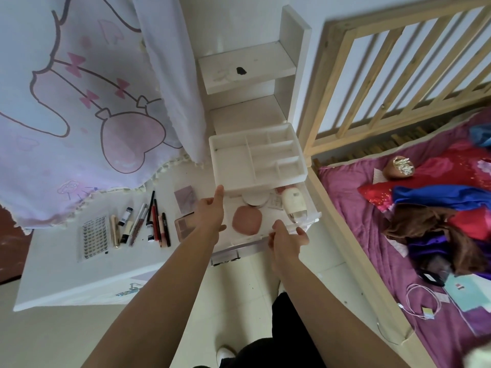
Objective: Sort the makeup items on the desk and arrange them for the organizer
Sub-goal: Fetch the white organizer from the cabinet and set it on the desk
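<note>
Desk (pixel 53 282) white, organizer (pixel 231 160) at its right end, clear drawer (pixel 311 220) pulled out. Right hand (pixel 288 236) grips drawer front; left hand (pixel 210 212) against organizer's left side, thumb up, fingers hidden, grip unclear. Makeup items (pixel 151 224) rowed just left.

Head camera looks steeply down over desk (pixel 53 274).

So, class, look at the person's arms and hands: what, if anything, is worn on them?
Both arms are bare as far as the picture shows: no sleeves on the left arm or the right arm. The left hand and the right hand carry no gloves, and no rings, watch or bracelet can be seen.
</note>
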`<state>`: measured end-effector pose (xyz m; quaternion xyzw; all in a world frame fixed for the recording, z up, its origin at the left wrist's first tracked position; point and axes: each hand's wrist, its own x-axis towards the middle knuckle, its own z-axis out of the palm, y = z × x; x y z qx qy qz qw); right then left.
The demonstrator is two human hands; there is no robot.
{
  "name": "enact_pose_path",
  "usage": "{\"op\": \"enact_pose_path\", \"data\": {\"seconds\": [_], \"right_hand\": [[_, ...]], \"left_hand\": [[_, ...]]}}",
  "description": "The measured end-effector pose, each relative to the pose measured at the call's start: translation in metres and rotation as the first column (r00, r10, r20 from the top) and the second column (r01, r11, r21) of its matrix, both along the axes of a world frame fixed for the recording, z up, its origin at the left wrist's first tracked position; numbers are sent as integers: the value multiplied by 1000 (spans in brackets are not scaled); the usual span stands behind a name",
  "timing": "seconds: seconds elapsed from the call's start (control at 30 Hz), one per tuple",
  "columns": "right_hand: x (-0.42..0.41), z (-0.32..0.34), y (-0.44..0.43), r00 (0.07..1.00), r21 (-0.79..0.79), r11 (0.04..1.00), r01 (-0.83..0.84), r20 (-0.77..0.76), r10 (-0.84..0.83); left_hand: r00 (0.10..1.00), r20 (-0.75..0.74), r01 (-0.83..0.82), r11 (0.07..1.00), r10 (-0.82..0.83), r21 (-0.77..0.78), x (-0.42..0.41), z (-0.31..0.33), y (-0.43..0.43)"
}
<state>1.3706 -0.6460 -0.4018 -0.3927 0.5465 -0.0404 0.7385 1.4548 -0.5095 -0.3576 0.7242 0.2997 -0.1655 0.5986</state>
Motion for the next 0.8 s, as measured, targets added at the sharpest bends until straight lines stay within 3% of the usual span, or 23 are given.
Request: {"op": "enact_pose_path", "data": {"seconds": [0.1,0.17,0.23,0.3,0.37,0.43,0.53,0.6,0.73,0.8], "right_hand": [[-5,5,-3,997,53,998,19,76,-23],[0,9,-6,999,18,999,-27,22,27],[4,15,-8,991,-147,984,-105,-95,91],[5,23,-12,977,-426,890,-161,-195,83],[2,32,-22,974,-674,706,-216,-196,112],[3,35,-36,953,-823,484,-297,-226,201],[12,32,-58,827,-873,-15,-488,-468,313],[24,32,-66,705,-792,-216,-571,-607,365],[40,40,-68,448,-513,-533,-673,-856,258],[42,42,-64,358,-393,-617,-682,-915,187]], "left_hand": [[999,-31,16,996,-19,-90,-6,-3,-3],[999,-33,38,994,-41,-98,-9,-6,-2],[995,19,100,995,-99,-15,-16,-7,-2],[958,118,229,946,-261,230,-27,-5,-2],[851,224,292,782,-475,551,-37,-6,2],[689,269,302,604,-673,738,-40,-5,0],[484,44,373,251,-874,893,-34,-1,-15],[442,-102,392,90,-891,916,-28,-2,-26],[503,-210,436,37,-838,899,-21,-7,-40],[506,-229,422,7,-832,907,-19,-9,-44]]}}
